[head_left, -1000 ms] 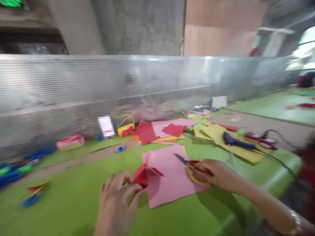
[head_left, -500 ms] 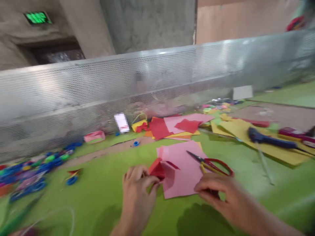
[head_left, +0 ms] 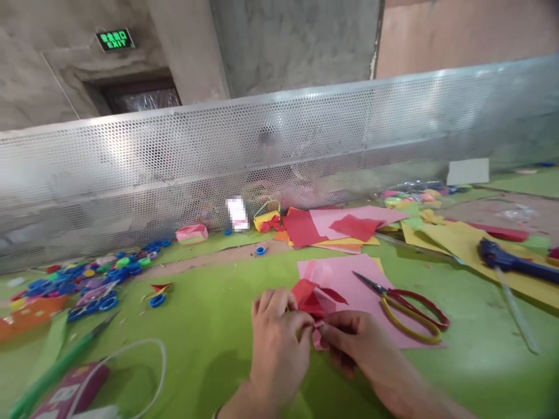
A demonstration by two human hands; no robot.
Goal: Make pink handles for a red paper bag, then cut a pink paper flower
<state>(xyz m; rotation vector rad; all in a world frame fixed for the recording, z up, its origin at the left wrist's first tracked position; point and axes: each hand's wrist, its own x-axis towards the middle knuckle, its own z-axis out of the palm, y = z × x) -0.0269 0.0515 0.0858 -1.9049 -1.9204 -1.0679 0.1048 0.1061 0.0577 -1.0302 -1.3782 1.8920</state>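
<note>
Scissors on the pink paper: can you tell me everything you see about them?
The scissors have narrow, dark blades that look like metal and nearly closed. One handle loop is red, the other yellow. They lie flat on the pink paper, tips pointing away and to the left, loops toward the right. Neither hand touches them; the right hand is nearer.
</note>
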